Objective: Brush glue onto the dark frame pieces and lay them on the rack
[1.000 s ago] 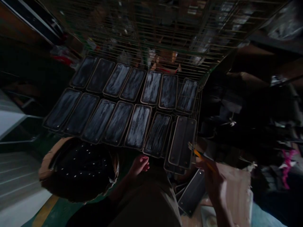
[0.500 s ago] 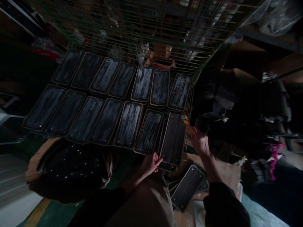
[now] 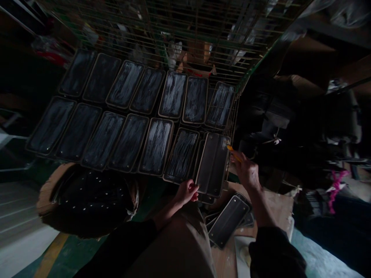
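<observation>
In my right hand (image 3: 247, 172) is a brush with a yellow handle (image 3: 235, 153); its bristles meet the upper right corner of a dark rectangular panel (image 3: 213, 166). This panel has a seam down its length, a pale edge and small studs at its corners. My left hand (image 3: 187, 192) pinches the panel's lower left corner. Left of it lies a similar panel streaked with whitish coating (image 3: 182, 154). Several more coated panels (image 3: 156, 146) lie in two rows across a wire rack.
Behind the panels rises a wire mesh cage (image 3: 197, 38). A round cardboard container (image 3: 48, 189) of dark studded pieces stands below left. Uncoated panels (image 3: 228, 222) are piled on a wooden board (image 3: 274, 200) at lower right, beside a pale container (image 3: 243, 251). Dark bundles (image 3: 269, 112) fill the right.
The brush has moved from the panel's right edge onto its upper right corner, where a small pale smear now shows. My left hand stays at the lower left corner.
</observation>
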`<state>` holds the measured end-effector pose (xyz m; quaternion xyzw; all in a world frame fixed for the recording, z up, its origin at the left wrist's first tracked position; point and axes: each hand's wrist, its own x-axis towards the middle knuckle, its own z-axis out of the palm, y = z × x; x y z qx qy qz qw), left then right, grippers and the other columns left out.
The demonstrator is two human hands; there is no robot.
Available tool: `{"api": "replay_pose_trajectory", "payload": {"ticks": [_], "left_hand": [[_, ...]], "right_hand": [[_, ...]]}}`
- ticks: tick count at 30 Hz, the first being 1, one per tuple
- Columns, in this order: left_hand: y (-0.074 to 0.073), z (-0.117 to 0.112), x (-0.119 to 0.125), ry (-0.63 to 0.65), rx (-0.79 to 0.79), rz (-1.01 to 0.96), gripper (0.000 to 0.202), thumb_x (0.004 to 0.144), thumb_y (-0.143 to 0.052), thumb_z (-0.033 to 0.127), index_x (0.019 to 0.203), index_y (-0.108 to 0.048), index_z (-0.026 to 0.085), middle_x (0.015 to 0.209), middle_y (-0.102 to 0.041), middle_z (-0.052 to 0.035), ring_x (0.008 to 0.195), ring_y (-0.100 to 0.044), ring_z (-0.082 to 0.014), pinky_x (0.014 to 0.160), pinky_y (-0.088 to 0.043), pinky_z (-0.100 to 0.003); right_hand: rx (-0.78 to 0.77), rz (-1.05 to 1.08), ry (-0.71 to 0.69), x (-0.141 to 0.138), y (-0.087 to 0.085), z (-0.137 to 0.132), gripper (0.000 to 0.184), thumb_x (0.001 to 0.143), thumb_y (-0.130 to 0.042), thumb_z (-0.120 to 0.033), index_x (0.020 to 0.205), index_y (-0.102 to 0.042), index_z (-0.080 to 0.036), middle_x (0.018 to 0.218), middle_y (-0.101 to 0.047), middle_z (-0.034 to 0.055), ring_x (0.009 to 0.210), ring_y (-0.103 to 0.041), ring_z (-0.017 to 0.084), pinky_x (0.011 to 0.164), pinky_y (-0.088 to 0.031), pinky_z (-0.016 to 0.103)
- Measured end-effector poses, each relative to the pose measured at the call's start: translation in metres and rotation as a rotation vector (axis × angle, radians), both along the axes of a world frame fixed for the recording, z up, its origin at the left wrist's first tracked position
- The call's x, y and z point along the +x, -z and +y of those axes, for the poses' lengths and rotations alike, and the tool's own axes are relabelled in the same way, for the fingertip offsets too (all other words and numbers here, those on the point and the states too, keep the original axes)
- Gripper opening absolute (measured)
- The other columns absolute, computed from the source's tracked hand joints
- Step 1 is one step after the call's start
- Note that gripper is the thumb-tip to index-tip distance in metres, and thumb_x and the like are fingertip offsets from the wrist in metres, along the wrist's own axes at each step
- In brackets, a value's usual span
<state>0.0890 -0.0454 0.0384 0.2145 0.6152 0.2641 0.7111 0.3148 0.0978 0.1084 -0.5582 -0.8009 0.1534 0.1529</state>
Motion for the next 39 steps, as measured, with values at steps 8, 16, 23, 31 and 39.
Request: {"api": "replay_pose_trajectory", "payload": {"ticks": [8, 16, 23, 31, 39], "left_hand": [[0.014, -0.006, 0.0, -0.08, -0.039, -0.129, 0.044, 0.072, -0.072, 0.05, 0.083, -0.045, 0.018, 0.056, -0.062, 0.0015, 0.044, -0.063, -0.0145, 0.04, -0.05, -0.021], [0.011, -0.006, -0.003, -0.103, -0.098, -0.171, 0.041, 0.075, -0.073, 0.045, 0.085, -0.045, 0.017, 0.055, -0.063, 0.0012, 0.043, -0.063, -0.0146, 0.041, -0.052, -0.022], [0.014, -0.005, -0.002, -0.089, -0.084, -0.16, 0.04, 0.074, -0.073, 0.045, 0.081, -0.045, 0.017, 0.051, -0.061, 0.0022, 0.039, -0.059, -0.0128, 0.038, -0.049, -0.021], [0.017, -0.004, -0.003, -0.043, 0.001, -0.087, 0.036, 0.076, -0.069, 0.046, 0.079, -0.049, 0.017, 0.052, -0.058, 0.0033, 0.038, -0.055, -0.0101, 0.035, -0.041, -0.018], [0.009, -0.003, -0.003, -0.089, -0.032, -0.099, 0.036, 0.075, -0.07, 0.046, 0.084, -0.051, 0.016, 0.051, -0.058, 0.0039, 0.039, -0.055, -0.01, 0.037, -0.041, -0.018]], "right_hand": [[-0.102, -0.078, -0.189, 0.003, 0.001, -0.07, 0.032, 0.099, -0.04, -0.023, 0.126, -0.057, -0.022, 0.108, -0.07, 0.0085, 0.081, -0.068, 0.019, 0.065, -0.051, 0.027], [-0.315, 0.059, -0.212, 0.003, -0.024, -0.151, 0.031, 0.098, -0.043, -0.021, 0.124, -0.058, -0.022, 0.1, -0.071, 0.0099, 0.074, -0.068, 0.02, 0.065, -0.057, 0.032], [-0.779, 0.338, -0.146, 0.002, -0.024, -0.104, 0.03, 0.1, -0.041, -0.04, 0.115, -0.06, -0.022, 0.076, -0.069, 0.0027, 0.063, -0.067, 0.015, 0.059, -0.057, 0.027], [-0.462, 0.499, 0.041, -0.001, 0.009, 0.016, 0.028, 0.096, -0.049, -0.044, 0.108, -0.061, -0.022, 0.076, -0.069, 0.002, 0.069, -0.069, 0.018, 0.064, -0.059, 0.031], [-0.057, 0.176, 0.01, -0.009, 0.014, 0.042, 0.031, 0.099, -0.041, -0.035, 0.119, -0.059, -0.02, 0.089, -0.072, 0.0063, 0.081, -0.07, 0.021, 0.071, -0.057, 0.032]]}}
